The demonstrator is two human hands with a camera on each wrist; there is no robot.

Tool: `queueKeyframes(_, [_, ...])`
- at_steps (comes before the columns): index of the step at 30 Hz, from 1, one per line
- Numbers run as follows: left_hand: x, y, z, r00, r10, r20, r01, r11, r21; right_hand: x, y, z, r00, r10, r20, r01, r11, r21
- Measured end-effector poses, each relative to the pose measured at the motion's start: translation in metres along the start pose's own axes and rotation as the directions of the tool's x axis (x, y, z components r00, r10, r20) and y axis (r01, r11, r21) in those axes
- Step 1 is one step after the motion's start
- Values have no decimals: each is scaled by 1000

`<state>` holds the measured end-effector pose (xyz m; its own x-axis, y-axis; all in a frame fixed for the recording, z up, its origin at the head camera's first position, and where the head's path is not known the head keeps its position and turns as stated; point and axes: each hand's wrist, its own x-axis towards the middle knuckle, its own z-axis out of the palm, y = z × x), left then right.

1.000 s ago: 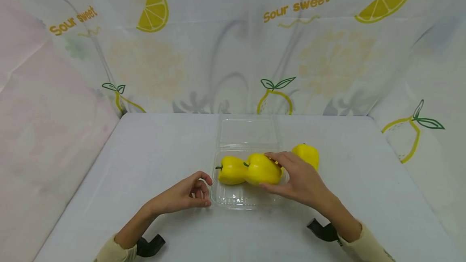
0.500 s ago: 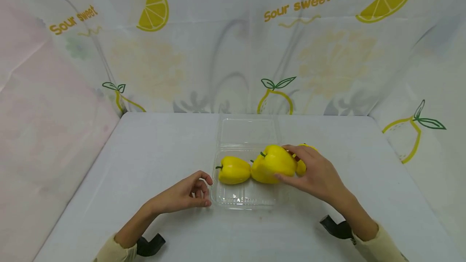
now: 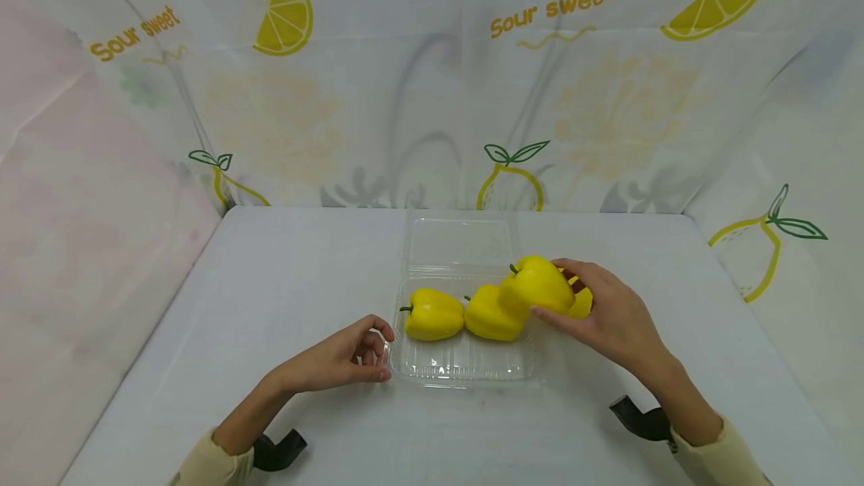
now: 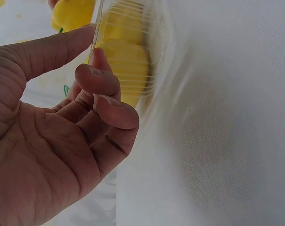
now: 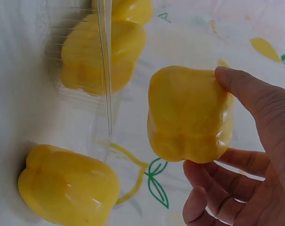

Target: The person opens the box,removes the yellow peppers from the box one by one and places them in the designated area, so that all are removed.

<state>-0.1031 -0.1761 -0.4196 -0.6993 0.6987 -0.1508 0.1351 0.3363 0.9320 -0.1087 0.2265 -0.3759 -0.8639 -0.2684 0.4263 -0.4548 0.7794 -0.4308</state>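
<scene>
My right hand [image 3: 610, 321] grips a yellow bell pepper [image 3: 538, 282] between thumb and fingers, raised above the right end of a clear plastic clamshell box [image 3: 466, 375]. In the right wrist view this bell pepper [image 5: 187, 115] hangs over the box's rim line. Inside the box lie two more yellow bell peppers, one at the left [image 3: 433, 315] and one in the middle [image 3: 493, 313]. My left hand [image 3: 340, 358] has curled fingers at the box's left edge; in the left wrist view its thumb and index fingertips hold the thin rim [image 4: 97, 35].
Another yellow bell pepper [image 5: 69, 186] lies on the table right of the box, mostly hidden behind my right hand in the head view. The box's lid [image 3: 462, 242] lies folded back behind it. A patterned cloth [image 3: 378, 81] hangs at the white table's back edge.
My right hand has carried its bell pepper rightward and back, uncovering the middle bell pepper in the box. The left hand has stayed at the box's left edge.
</scene>
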Motion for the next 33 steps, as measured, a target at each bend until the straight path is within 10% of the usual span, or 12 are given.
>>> queueKeyframes(33, [-1,1,-2,999,-38,7,38,999,0,-2,44,-24,953,270,-137,-274,962,-12])
